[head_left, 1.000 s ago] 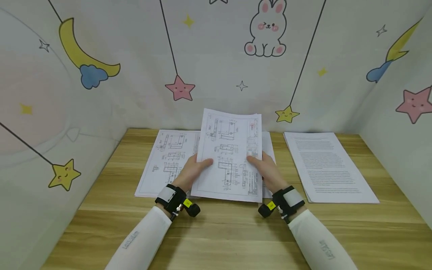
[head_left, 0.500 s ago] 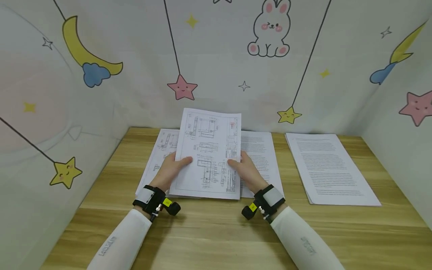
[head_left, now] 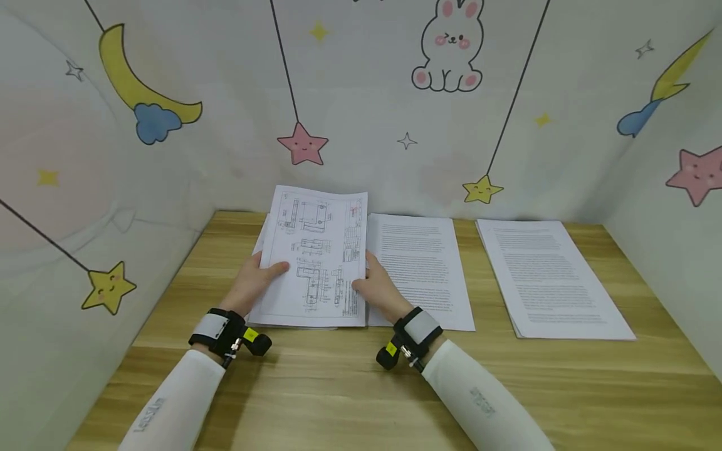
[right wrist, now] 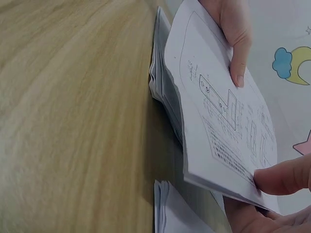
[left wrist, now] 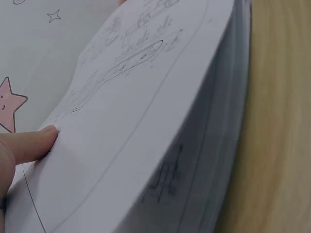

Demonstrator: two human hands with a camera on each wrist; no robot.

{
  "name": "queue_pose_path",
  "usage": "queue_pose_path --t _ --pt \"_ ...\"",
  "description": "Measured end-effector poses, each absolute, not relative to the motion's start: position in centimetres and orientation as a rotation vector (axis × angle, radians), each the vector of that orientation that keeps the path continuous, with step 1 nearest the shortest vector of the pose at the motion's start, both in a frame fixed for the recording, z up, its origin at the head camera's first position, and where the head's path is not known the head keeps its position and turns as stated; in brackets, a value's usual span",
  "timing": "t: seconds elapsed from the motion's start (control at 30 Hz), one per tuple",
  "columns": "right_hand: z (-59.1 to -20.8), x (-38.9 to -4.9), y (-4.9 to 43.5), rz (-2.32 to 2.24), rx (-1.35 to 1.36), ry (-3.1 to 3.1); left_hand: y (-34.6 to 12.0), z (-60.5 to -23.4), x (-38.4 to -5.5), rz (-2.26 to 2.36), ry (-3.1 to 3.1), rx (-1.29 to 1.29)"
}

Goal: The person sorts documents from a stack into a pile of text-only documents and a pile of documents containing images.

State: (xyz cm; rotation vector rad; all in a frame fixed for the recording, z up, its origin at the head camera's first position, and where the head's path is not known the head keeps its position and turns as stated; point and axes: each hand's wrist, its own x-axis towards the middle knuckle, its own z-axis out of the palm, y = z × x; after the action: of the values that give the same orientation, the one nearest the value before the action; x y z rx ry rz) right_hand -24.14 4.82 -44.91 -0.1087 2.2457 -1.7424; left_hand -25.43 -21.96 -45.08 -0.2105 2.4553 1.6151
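Both hands hold a sheaf of paper (head_left: 316, 257) printed with technical drawings, over the left part of the table. My left hand (head_left: 251, 285) grips its left edge, thumb on top and fingers hidden underneath. On the right edge my right hand (head_left: 383, 289) pinches it the same way; the right wrist view shows the thumb (right wrist: 282, 178) on top and fingers below. Beneath the held sheaf lies a stack of drawing sheets (right wrist: 167, 92), mostly covered in the head view. In the left wrist view a gap shows between the held sheaf (left wrist: 126, 126) and that stack (left wrist: 214, 145).
A stack of text pages (head_left: 420, 269) lies just right of the held sheaf. Farther right is another stack of text pages (head_left: 555, 282). The wooden table (head_left: 338, 388) meets a cartoon-printed backdrop (head_left: 361, 94) behind and at both sides.
Both hands have carried the drawing sheaf leftward, from over the middle text stack to over the left drawing stack. The middle text stack has come into view.
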Motion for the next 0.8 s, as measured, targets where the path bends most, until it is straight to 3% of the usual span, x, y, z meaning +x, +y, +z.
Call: queue_pose_path --t 0.33,0.8 --pt "-45.4 -23.7 2.9 -1.679 -0.274 2.225 -24.6 -45.2 -25.4 1.519 2.523 -0.247" --pt "-46.3 -23.5 1.6 -1.534 -0.259 2.352 -25.7 -45.7 -26.1 1.3 2.663 -0.301"
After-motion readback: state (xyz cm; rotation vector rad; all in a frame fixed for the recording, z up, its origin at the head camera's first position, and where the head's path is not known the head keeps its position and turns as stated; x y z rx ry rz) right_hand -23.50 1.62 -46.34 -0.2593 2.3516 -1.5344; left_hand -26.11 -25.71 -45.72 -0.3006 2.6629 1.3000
